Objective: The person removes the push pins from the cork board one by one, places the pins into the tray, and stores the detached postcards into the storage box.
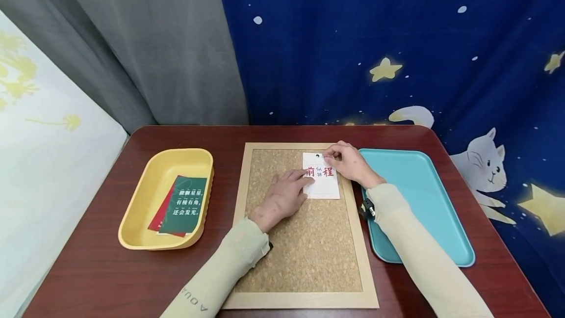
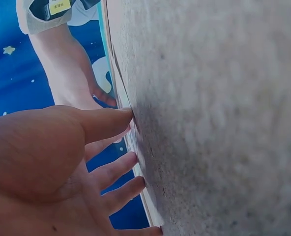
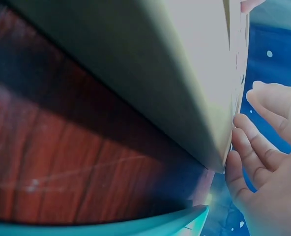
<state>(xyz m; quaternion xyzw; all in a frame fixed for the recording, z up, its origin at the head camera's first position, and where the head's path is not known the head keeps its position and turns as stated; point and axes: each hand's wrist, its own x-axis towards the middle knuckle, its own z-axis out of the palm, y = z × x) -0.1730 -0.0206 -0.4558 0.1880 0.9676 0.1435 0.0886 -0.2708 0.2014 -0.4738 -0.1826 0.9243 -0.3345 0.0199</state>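
A white card [image 1: 321,190] with red and blue characters lies on the upper right part of a framed cork board [image 1: 304,249]. A small dark spot [image 1: 317,155] shows near the card's top edge. My left hand [image 1: 283,194] rests its extended fingers on the card's left side, and the left wrist view shows its fingertips touching the surface. At the card's top right corner is my right hand [image 1: 348,162], thumb and index finger brought close together. Its other fingers [image 3: 246,142] touch the board's edge in the right wrist view. Whether anything is between thumb and index finger is hidden.
A yellow basket [image 1: 132,220] on the left contains a green card [image 1: 183,210] over a red card [image 1: 161,207]. To the right, a turquoise tray [image 1: 410,180] lies beside the board, partly under the right forearm. All stand on a dark red wooden table [image 1: 97,269] before curtains.
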